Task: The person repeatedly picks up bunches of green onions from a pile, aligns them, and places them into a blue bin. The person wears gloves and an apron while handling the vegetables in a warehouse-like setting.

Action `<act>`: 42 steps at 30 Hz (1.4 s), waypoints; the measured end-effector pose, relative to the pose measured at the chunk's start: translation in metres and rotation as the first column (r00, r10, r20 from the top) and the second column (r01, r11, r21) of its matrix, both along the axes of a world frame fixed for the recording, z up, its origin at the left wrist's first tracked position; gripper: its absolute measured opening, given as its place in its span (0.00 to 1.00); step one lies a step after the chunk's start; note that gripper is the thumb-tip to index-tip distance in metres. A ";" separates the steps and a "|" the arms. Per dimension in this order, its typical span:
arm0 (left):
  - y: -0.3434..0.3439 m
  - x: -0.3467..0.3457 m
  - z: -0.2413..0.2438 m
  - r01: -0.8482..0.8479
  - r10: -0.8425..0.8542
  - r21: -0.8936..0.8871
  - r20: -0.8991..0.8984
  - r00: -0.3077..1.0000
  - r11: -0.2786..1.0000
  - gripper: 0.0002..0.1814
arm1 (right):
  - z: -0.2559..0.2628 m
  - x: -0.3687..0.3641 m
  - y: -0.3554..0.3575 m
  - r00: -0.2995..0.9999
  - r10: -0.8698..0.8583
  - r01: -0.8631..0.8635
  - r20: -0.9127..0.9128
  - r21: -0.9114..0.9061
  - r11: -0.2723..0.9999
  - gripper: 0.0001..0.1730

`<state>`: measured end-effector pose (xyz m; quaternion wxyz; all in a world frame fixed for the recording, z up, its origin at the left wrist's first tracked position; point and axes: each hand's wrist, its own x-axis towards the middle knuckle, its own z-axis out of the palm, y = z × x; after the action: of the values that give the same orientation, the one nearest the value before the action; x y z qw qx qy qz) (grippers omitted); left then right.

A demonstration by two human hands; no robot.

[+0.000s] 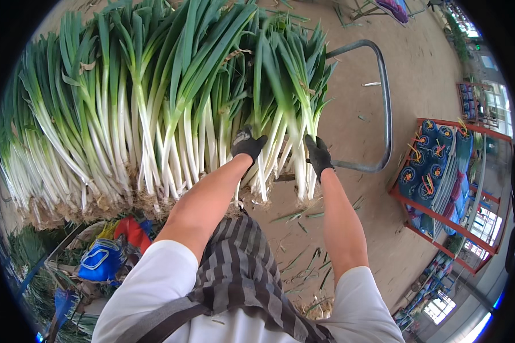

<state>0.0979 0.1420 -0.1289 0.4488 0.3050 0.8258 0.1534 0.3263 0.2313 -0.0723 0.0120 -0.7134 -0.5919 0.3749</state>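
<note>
A thick row of long green onions (154, 115) lies before me, green leaves pointing away and white stalks with earthy roots toward me. Both my hands wear dark gloves. My left hand (248, 145) is in among the white stalks right of the row's middle, thumb pointing right; its fingers are partly hidden, so its grip is unclear. At the row's right end, my right hand (319, 155) closes around the outermost white stalks (309, 176). Between the hands, several stalks lean at a slant, and some leaves above them are blurred.
A bent metal tube frame (387, 107) juts out right of the onions. Leaf scraps (313, 261) litter the earthen-looking floor. Farther right stands an orange-red metal rack (446, 221) holding blue bundles (429, 160). At lower left, a blue bag (101, 261) sits beside red cloth (133, 233).
</note>
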 end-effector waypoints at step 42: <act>0.041 -0.019 -0.033 0.407 -0.373 0.002 -0.399 0.838 0.913 0.21 | 0.063 0.076 -0.201 0.624 -0.671 0.479 -0.401 -0.482 0.734 0.28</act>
<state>0.0786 0.1831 -0.1616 0.2833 0.5102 0.8115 0.0305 0.4021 0.0302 -0.0094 0.1839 -0.7181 -0.2267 0.6318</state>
